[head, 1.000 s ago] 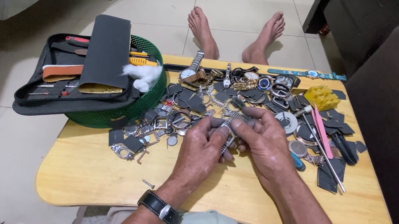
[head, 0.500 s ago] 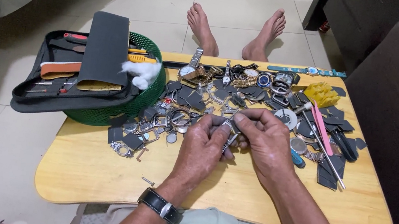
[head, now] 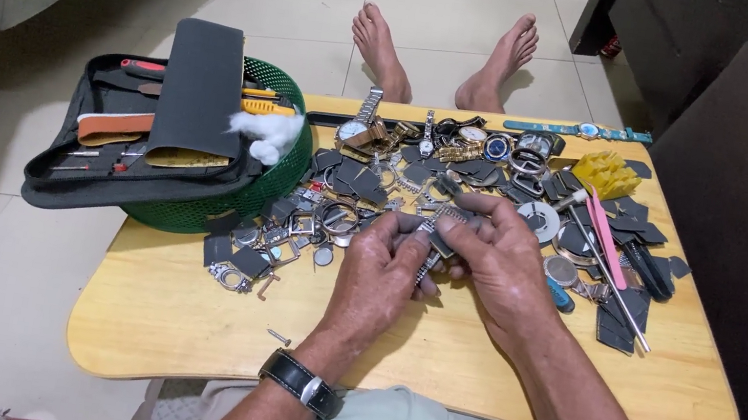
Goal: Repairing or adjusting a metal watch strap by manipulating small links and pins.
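Both hands are up close together over the middle of the small wooden table [head: 178, 329], knuckles toward the camera, wrists resting low. The left hand [head: 381, 275] has its fingers curled in, pinching the lower end of a metal watch bracelet [head: 438, 235]; there's a black wristwatch [head: 301, 383] on that wrist. The right hand [head: 497, 258] grips the upper end of the same bracelet, thumb and forefinger clamped on it, other fingers folded under. So the bracelet sits right between the two sets of fingertips, lifted just off the tabletop.

Just beyond the fingers it's crowded: a heap of watch parts [head: 459, 168] runs to the far edge. Right of the right-hand fingers lie pink tweezers [head: 605, 237] near the table's right edge. Left of the left-hand fingers, a green basket [head: 226, 208] with a black tool case [head: 147, 142] overhangs the left edge. The only bare wood is the strip nearest the body, with one small screw [head: 278, 336] on it.
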